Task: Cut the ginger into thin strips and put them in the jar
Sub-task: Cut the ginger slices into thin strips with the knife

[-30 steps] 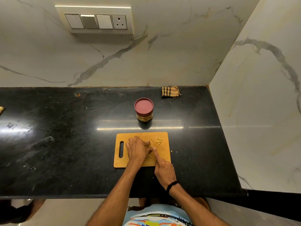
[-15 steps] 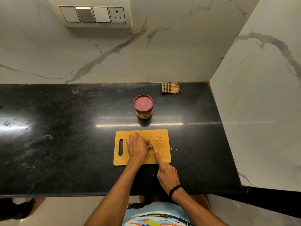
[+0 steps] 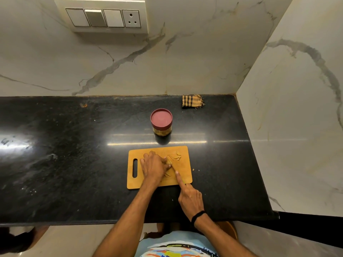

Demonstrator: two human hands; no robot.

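Note:
On the wooden cutting board [image 3: 185, 175], my left hand [image 3: 153, 166] lies with curled fingers holding down a piece of ginger [image 3: 169, 162]. My right hand [image 3: 190, 199] grips a knife; the handle is hidden in the fist. The forefinger lies straight along the thin blade [image 3: 172, 166], which rests against the ginger at my left fingertips. Cut ginger slices [image 3: 175, 156] lie at the board's far right, and a few strips [image 3: 167, 174] sit beside my left hand. The jar [image 3: 161, 125], with its maroon lid on, stands just behind the board.
A checked cloth [image 3: 193, 101] lies at the back right corner of the black counter [image 3: 74, 154]. Marble walls close the back and the right side. A switch panel [image 3: 104, 17] hangs on the back wall. Small ginger crumbs [image 3: 193, 169] lie right of the board.
Both hands stay on the ginger and the knife, with only a small sawing shift of my right hand. The view has tilted slightly.

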